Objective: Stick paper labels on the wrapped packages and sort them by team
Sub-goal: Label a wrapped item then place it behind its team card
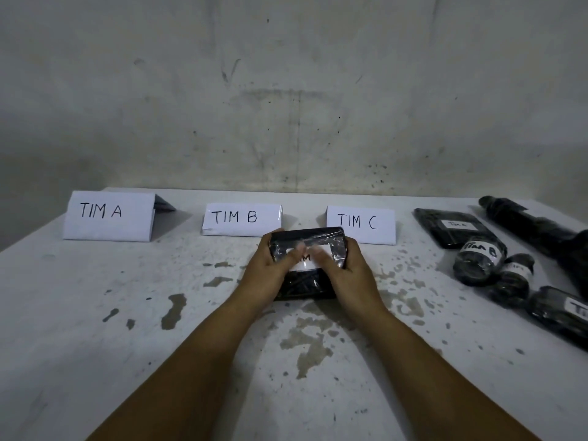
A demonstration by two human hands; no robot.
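- My left hand [265, 265] and right hand [345, 268] grasp the black wrapped package [307, 261] mid-table, before the TIM B sign [241, 219].
- Thumbs press its paper label [304, 265] flat; labelling step.
- Next, I judge: read the half-hidden team letter, then sort.

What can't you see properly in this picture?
All in the head view:
- The label on the held package: both thumbs cover it, so only "M" shows; team unknown.
- Small package's label: too small and blurred to read.
- Front right package: cut off by the picture's right edge, its label too.
- Long wrapped package: its end runs off the right edge; no label visible.
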